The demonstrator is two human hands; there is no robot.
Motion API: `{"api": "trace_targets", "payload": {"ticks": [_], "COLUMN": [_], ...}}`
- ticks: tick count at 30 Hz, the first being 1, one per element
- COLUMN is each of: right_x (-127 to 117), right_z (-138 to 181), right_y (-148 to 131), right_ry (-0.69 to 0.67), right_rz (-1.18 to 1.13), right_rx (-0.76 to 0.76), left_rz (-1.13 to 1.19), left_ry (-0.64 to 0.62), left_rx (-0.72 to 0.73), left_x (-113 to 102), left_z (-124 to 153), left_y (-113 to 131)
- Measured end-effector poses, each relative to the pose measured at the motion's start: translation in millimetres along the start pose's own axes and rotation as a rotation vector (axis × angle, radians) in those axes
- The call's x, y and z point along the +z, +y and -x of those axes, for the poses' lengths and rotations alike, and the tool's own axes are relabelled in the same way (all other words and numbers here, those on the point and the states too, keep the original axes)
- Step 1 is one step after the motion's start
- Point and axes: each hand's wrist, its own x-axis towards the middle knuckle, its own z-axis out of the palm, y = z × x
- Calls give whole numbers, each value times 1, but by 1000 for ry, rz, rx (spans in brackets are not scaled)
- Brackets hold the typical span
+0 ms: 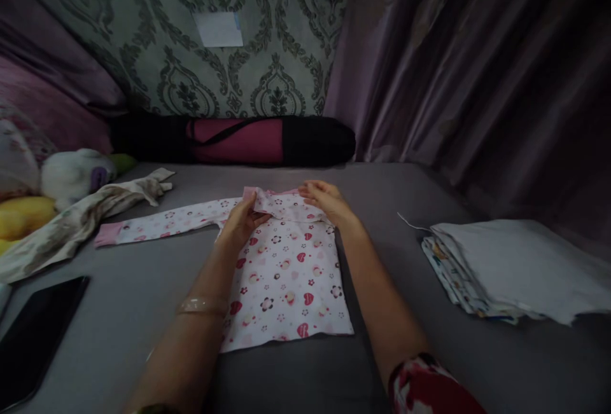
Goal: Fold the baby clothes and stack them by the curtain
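A white long-sleeved shirt with pink hearts and flowers lies flat on the grey bed sheet. One sleeve stretches out to the left and ends in a pink cuff. The other sleeve is folded across the chest, its cuff reaching the left shoulder. My left hand pinches the shirt by that folded cuff, thumb on top. At the opposite shoulder, my right hand rests against the fold with its fingers stretched out. Part of the shirt's left side is hidden behind my left forearm.
Folded clothes are stacked on the right. To the left lie a crumpled patterned garment, a white plush toy, a yellow plush and a black phone. A long black-and-pink bag lies along the wall.
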Motion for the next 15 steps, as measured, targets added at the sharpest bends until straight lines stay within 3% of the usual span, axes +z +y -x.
{"api": "trace_targets", "payload": {"ticks": [4,8,11,15], "right_x": [-35,-49,-48,-39], "right_z": [-5,-9,-13,-12], "right_y": [-11,-3,10,27], "right_ry": [277,438,456,344], "right_rz": [-56,43,364,905], "right_rx": [-28,-75,-146,-222], "left_rz": [-78,-198,-290,-524], "left_ry": [23,52,108,216], "left_rx": [148,275,335,418], "left_x": [-3,-7,-12,-26], "left_z": [0,0,-4,-15], "left_y": [-4,-1,0,-3]}}
